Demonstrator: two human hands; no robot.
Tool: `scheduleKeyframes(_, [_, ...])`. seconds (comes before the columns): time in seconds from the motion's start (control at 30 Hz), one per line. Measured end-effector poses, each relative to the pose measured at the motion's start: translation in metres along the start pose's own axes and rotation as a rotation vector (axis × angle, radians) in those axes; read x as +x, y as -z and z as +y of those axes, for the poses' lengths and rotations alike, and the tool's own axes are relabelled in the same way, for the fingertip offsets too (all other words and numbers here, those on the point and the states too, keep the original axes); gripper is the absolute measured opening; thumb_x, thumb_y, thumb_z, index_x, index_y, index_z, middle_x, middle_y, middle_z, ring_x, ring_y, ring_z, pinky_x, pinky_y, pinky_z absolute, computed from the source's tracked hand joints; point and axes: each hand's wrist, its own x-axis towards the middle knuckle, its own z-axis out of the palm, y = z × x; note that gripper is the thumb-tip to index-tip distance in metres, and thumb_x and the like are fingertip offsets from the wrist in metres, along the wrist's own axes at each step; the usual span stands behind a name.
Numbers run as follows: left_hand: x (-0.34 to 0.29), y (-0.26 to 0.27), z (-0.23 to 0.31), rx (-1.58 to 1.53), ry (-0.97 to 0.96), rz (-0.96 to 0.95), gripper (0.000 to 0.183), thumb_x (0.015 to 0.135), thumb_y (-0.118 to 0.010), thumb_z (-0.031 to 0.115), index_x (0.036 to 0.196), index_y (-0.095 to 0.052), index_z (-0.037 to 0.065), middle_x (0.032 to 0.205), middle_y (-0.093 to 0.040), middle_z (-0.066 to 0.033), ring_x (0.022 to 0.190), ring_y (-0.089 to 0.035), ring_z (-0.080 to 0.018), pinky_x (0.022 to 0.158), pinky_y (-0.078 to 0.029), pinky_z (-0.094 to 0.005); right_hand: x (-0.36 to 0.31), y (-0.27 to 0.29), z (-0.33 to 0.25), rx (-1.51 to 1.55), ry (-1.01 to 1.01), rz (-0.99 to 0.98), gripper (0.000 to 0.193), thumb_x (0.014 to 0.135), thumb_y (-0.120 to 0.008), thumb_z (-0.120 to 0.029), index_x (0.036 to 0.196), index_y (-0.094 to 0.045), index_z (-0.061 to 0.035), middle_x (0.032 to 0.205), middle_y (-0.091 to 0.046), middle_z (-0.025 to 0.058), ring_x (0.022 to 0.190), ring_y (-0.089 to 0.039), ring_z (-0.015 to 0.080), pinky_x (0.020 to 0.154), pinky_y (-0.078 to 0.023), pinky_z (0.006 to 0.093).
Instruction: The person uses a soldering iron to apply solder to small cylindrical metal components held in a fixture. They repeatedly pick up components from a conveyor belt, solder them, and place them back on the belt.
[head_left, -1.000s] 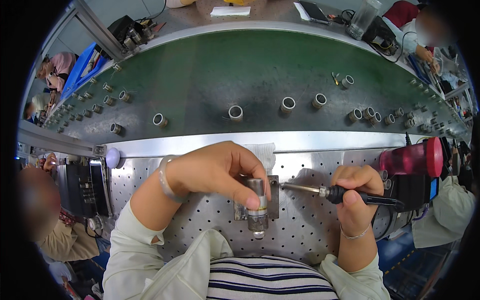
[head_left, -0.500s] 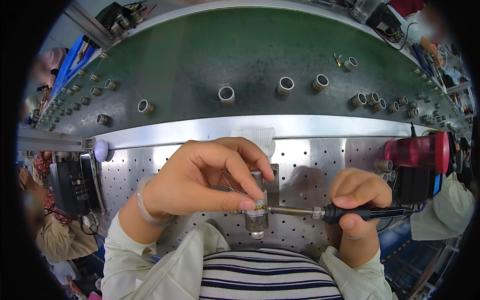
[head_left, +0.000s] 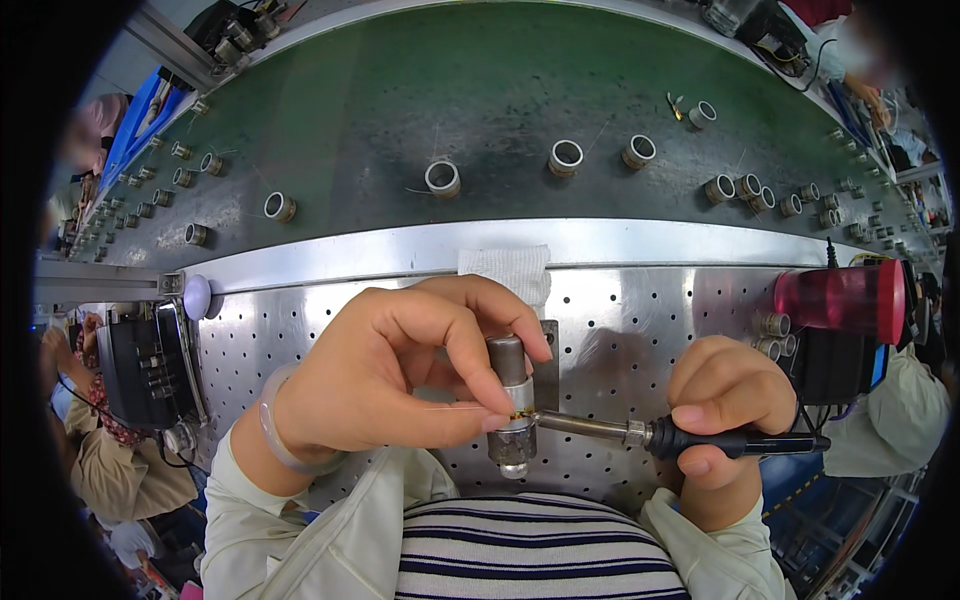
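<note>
A cylindrical metal fixture (head_left: 514,445) stands in front of me, with a grey metal post (head_left: 507,362) at its far end and a narrow yellowish band round its middle. My left hand (head_left: 400,370) is closed at the band, thumb and forefinger pinching a thin wire (head_left: 450,408) that trails left over the thumb. From the right, my right hand (head_left: 735,400) grips a soldering iron (head_left: 670,434) by its black handle. The iron's metal tip reaches the band right beside my left fingertips. Exact contact is too small to make out.
Perforated metal worktop (head_left: 610,300) lies beneath. Beyond its rail, a green belt (head_left: 350,120) carries several metal rings (head_left: 442,178) with fine wires. A pink container (head_left: 835,305) and small rings stand right; a black device (head_left: 140,370) stands left. Other people sit at both sides.
My left hand has shifted slightly, showing more of the grey post. The wire now lies flatter along the thumb. The iron stays at the band, its handle tilted slightly more toward me.
</note>
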Motion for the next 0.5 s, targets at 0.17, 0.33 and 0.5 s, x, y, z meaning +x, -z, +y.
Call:
scheduleKeyframes(0.17, [0.0002, -0.0037, -0.0040, -0.004, -0.036, 0.058, 0.015, 0.063, -0.075, -0.006, 0.069, -0.067, 0.004, 0.104, -0.060, -0.0195, 0.093, -0.060, -0.0259, 0.087, -0.048, -0.0353, 0.0009, 0.0018, 0.0005, 0.009, 0.003, -0.018, 0.024, 0.064, -0.081, -0.007, 0.079, -0.062, 0.0000, 0.062, -0.058, 0.0080, 0.052, -0.055, 0.0203, 0.048, -0.043, 0.0276])
scheduleKeyframes(0.33, [0.0029, -0.0025, -0.0071, -0.016, -0.057, 0.038, 0.015, 0.062, -0.076, -0.007, 0.070, -0.067, 0.004, 0.104, -0.060, -0.0195, 0.093, -0.060, -0.0257, 0.086, -0.048, -0.0354, 0.0006, 0.0048, 0.0018, 0.019, 0.018, -0.025, 0.027, 0.064, -0.082, -0.009, 0.081, -0.063, -0.0002, 0.062, -0.058, 0.0078, 0.052, -0.055, 0.0198, 0.048, -0.042, 0.0273])
scheduleKeyframes(0.5, [0.0029, -0.0023, -0.0066, -0.016, -0.049, 0.035, 0.015, 0.063, -0.076, -0.007, 0.070, -0.067, 0.004, 0.105, -0.059, -0.0196, 0.093, -0.060, -0.0254, 0.087, -0.048, -0.0355, -0.0007, 0.0049, 0.0022, 0.016, 0.023, -0.025, 0.029, 0.065, -0.083, -0.010, 0.083, -0.064, -0.0004, 0.063, -0.058, 0.0076, 0.052, -0.054, 0.0190, 0.048, -0.042, 0.0269])
